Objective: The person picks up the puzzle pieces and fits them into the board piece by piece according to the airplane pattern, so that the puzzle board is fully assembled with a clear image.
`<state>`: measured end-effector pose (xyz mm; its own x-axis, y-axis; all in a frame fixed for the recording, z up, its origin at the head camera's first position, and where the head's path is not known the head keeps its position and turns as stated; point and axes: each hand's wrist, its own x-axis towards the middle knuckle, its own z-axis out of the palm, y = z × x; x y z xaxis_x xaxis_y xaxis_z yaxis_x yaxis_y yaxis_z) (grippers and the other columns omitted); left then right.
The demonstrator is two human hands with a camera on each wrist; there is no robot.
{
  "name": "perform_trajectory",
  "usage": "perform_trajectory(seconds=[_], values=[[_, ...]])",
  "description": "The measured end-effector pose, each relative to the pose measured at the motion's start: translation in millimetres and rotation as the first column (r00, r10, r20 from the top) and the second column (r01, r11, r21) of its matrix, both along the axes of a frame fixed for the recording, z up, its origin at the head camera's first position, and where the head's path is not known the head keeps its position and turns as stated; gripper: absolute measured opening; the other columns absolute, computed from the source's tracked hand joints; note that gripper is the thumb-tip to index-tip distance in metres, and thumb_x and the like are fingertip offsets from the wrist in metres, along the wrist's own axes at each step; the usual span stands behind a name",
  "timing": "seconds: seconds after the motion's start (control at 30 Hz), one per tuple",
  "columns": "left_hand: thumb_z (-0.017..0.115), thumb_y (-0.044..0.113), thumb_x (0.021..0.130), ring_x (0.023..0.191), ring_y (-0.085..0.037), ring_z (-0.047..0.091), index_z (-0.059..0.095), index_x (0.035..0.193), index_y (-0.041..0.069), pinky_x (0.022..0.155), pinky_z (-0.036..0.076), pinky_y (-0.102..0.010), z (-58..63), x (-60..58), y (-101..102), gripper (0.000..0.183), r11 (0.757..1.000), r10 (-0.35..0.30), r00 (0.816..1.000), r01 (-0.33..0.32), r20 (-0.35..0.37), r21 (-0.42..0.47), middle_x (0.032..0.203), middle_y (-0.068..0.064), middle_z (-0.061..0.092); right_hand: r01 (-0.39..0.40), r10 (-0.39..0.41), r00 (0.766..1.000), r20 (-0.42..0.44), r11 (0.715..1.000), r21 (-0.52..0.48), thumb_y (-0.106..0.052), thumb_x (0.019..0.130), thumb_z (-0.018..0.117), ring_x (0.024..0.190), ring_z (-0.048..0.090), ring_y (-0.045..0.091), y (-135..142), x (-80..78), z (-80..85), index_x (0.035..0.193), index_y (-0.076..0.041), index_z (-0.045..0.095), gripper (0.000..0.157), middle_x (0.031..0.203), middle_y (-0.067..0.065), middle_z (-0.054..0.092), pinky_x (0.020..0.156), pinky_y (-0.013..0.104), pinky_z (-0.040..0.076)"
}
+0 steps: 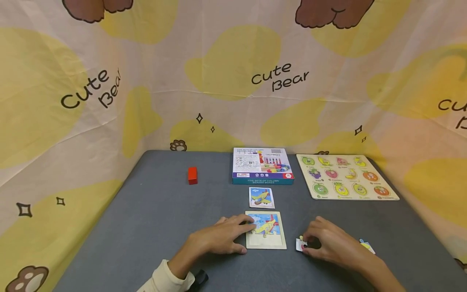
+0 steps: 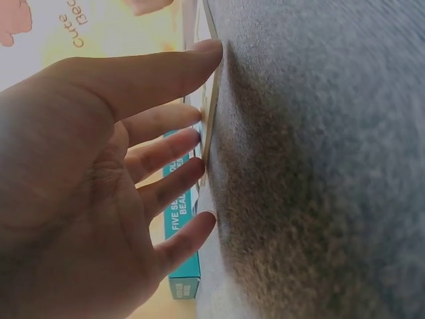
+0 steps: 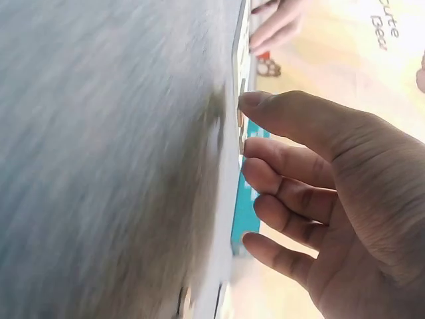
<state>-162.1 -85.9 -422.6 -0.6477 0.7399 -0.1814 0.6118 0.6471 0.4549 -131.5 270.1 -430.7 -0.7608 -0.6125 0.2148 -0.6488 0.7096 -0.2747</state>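
A square wooden jigsaw tray (image 1: 265, 244) lies on the table, its upper part filled with a yellow airplane picture and its lower part bare wood. My left hand (image 1: 223, 234) rests at the tray's left side, fingertips over the picture and thumb by the lower left corner. In the left wrist view those fingers (image 2: 174, 143) are spread and loosely bent. To the tray's right, my right hand (image 1: 333, 244) pinches a small white-and-pink puzzle piece (image 1: 300, 245) between thumb and fingers, close over the table. Another blue-and-yellow piece (image 1: 367, 245) lies beyond the right wrist, partly hidden.
A small airplane picture card (image 1: 262, 198) lies just behind the tray. Farther back are a flat bead-set box (image 1: 262, 181) and, at right, a fruit puzzle board (image 1: 346, 182). A red block (image 1: 192, 175) stands at the back left. Printed cloth walls (image 1: 226, 85) border the table.
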Motion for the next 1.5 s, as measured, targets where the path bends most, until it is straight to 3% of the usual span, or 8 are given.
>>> perform_trajectory(seconds=[0.37, 0.6, 0.97, 1.2, 1.5], values=[[0.077, 0.033, 0.099, 0.147, -0.015, 0.043, 0.055, 0.156, 0.025, 0.109, 0.040, -0.042, -3.0, -7.6, -2, 0.061, 0.999, 0.009, 1.000, -0.009, 0.014, 0.031, 0.159, 0.006, 0.047, -0.057, 0.050, 0.995, 0.090, 0.995, 0.076, -0.039, 0.091, 0.084, 0.091, 0.046, 0.000, -47, -15.3, 2.3, 0.098, -0.026, 0.079, 0.016, 0.093, -0.020, 0.056, 0.078, 0.025, 0.048], [0.079, 0.033, 0.097, 0.137, -0.015, 0.050, 0.067, 0.145, 0.022, 0.101, 0.042, -0.038, -8.4, -10.1, 2, 0.051, 0.994, 0.053, 0.998, -0.051, -0.019, 0.095, 0.148, 0.007, 0.056, -0.130, 0.130, 0.992, 0.009, 0.991, 0.044, -0.037, 0.090, 0.085, 0.090, 0.049, 0.001, -68, -22.7, 1.7, 0.095, -0.022, 0.079, 0.017, 0.094, -0.015, 0.061, 0.078, 0.025, 0.049], [0.081, 0.033, 0.096, 0.136, -0.015, 0.051, 0.068, 0.144, 0.022, 0.099, 0.042, -0.037, -9.4, -9.8, 4, 0.051, 0.994, 0.074, 0.997, -0.071, -0.030, 0.087, 0.148, 0.007, 0.057, -0.178, 0.177, 0.984, 0.026, 0.983, 0.044, -0.036, 0.094, 0.081, 0.093, 0.053, 0.005, -89, -30.8, -2.3, 0.099, -0.021, 0.079, 0.016, 0.096, -0.012, 0.064, 0.082, 0.029, 0.050], [0.082, 0.033, 0.095, 0.136, -0.015, 0.050, 0.068, 0.144, 0.022, 0.098, 0.042, -0.037, -12.1, -11.1, 3, 0.052, 0.992, 0.078, 0.996, -0.075, -0.033, 0.102, 0.147, 0.007, 0.057, -0.167, 0.163, 0.984, 0.071, 0.985, 0.046, -0.036, 0.094, 0.081, 0.095, 0.054, 0.006, -99, -32.7, -0.7, 0.099, -0.022, 0.079, 0.015, 0.097, -0.013, 0.063, 0.085, 0.032, 0.052], [0.082, 0.033, 0.095, 0.136, -0.015, 0.051, 0.068, 0.144, 0.023, 0.098, 0.042, -0.037, -14.2, -12.6, 3, 0.052, 0.992, 0.077, 0.996, -0.073, -0.033, 0.106, 0.147, 0.008, 0.057, -0.163, 0.159, 0.985, 0.069, 0.985, 0.058, -0.035, 0.091, 0.083, 0.094, 0.053, 0.005, -109, -34.3, -2.4, 0.098, -0.019, 0.079, 0.017, 0.096, -0.011, 0.064, 0.094, 0.037, 0.052]])
